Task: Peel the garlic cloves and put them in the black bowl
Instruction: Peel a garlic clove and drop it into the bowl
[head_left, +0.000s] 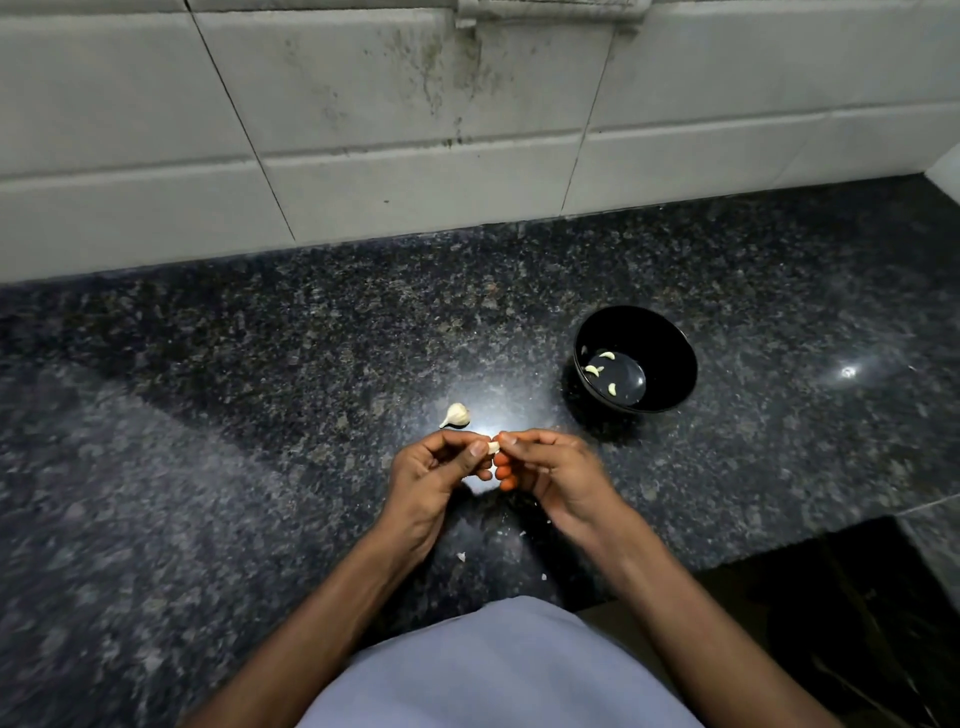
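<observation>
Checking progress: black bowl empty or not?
Not empty. The upright black bowl holds a few peeled garlic cloves on its bottom; mostly unfilled.

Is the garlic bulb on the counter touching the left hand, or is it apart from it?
Apart. The head view shows the garlic bulb lying on the granite counter, with a strip of bare counter between it and the left hand.

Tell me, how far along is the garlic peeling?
Done: a few peeled cloves lie in the black bowl. In hand: the left hand and right hand pinch one clove between them. Left: a garlic piece waits on the counter.
</observation>
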